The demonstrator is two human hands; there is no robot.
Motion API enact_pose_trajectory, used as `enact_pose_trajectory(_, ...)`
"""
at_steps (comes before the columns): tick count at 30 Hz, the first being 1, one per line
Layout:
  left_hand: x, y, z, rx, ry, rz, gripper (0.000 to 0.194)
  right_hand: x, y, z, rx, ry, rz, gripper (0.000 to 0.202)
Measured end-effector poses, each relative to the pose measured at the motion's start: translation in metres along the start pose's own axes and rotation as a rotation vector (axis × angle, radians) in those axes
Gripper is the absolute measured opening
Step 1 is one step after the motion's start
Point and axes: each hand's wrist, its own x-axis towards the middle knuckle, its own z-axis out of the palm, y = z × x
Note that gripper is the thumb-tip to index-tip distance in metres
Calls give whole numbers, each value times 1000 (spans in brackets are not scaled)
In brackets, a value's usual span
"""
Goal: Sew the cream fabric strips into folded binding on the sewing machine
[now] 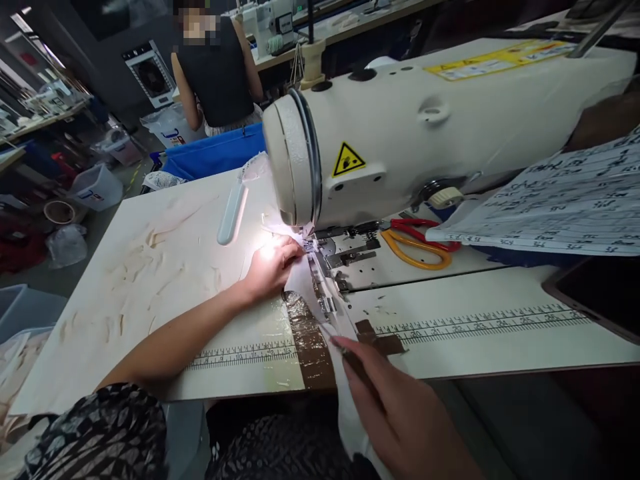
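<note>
A sewing machine [350, 147] stands over the white table, its lamp lighting the needle area. A strip of pale fabric [301, 277] runs from under the presser foot down past the table's front edge. Just left of the presser foot, my left hand [273, 265] is closed on the fabric, fingertips near the metal guide. Lower right, my right hand [395, 400] is closed round the fabric strip near the table's front edge, with a dark slim tool partly hidden in the fingers.
Scissors [423, 250] with orange and red handles lie beside the machine bed. Printed cloth [560, 200] and a dark phone-like object [600, 293] are at the right. Thread scraps and a pale flat piece [233, 215] lie left. A person [220, 73] stands beyond a blue cloth bin.
</note>
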Motion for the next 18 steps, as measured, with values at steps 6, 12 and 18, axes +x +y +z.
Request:
enact_pose_trajectory(6, 3, -6, -1, -262, 14, -5, 21, 31, 24, 14, -435, 310, 5, 33)
enact_pose_trajectory(12, 1, -9, 4, -268, -8, -26, 19, 60, 27, 25, -577, 427, -119, 29)
enact_pose_trajectory(18, 0, -12, 8, -295, -6, -26, 24, 68, 28, 29, -592, 458, -129, 29)
